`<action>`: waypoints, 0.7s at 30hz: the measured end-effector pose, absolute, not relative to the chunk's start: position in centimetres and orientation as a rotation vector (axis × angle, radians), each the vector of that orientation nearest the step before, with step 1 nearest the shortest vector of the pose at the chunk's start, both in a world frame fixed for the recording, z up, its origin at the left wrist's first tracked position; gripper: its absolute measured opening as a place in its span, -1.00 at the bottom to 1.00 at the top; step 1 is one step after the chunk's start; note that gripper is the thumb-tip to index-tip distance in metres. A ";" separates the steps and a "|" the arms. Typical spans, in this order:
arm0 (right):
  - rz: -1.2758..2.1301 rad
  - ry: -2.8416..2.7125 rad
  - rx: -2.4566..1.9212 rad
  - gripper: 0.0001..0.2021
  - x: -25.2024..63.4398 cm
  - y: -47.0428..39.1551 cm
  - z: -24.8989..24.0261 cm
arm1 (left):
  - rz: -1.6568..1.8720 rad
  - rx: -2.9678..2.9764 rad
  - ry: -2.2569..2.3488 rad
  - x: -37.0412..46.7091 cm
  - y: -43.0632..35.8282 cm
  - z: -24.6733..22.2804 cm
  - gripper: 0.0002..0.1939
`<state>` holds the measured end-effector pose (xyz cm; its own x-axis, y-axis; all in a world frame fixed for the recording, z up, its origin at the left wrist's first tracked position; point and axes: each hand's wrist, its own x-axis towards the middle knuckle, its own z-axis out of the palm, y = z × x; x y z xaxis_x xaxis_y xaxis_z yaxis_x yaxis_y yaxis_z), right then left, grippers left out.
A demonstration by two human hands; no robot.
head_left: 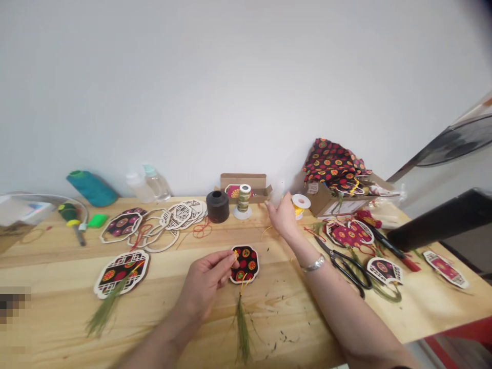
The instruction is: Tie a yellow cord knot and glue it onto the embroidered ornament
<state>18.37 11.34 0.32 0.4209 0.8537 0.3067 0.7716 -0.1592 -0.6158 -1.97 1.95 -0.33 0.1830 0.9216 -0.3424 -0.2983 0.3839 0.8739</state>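
Observation:
My left hand is closed in a pinch at the left edge of a small pendant, with a bit of yellow cord showing at the fingertips. The pendant has a pale frame around black flowered fabric, and a green tassel trails from its lower edge. Reaching to the back of the table, my right hand has its thumb and fingers around a whitish translucent bottle. That hand partly hides the bottle's lower part. A spool of yellow cord stands just right of this hand.
Black scissors lie beside my right forearm, near several fabric pendants. A cardboard box heaped with fabric stands behind them. Left are another tasselled pendant and pale cut-out frames. A black spool stands at the back.

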 end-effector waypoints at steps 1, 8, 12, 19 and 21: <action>0.150 -1.373 -1.967 -0.39 18.5 11.6 0.3 | 0.984 0.757 1.038 -2.0 1.9 -0.3 -0.78; 0.140 -1.371 -2.102 -0.71 19.7 13.3 0.0 | 1.033 0.734 1.043 -1.6 1.9 0.1 -0.77; 0.118 -1.391 -2.103 -0.77 19.7 12.6 0.2 | 1.014 0.726 1.016 -1.6 1.9 0.0 -0.80; 0.112 -1.657 -1.637 -0.80 19.2 7.1 3.6 | 1.016 0.730 1.030 -1.7 2.0 -0.3 -0.79; 0.365 -1.750 -1.430 -0.78 19.5 5.6 4.0 | 1.015 0.744 1.038 -1.7 2.0 -0.5 -0.79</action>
<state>19.46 5.57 3.96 -0.0115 0.9118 0.4104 0.6719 0.3110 -0.6722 -1.69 2.01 -0.47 0.1601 0.9286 -0.3348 -0.3131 0.3695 0.8749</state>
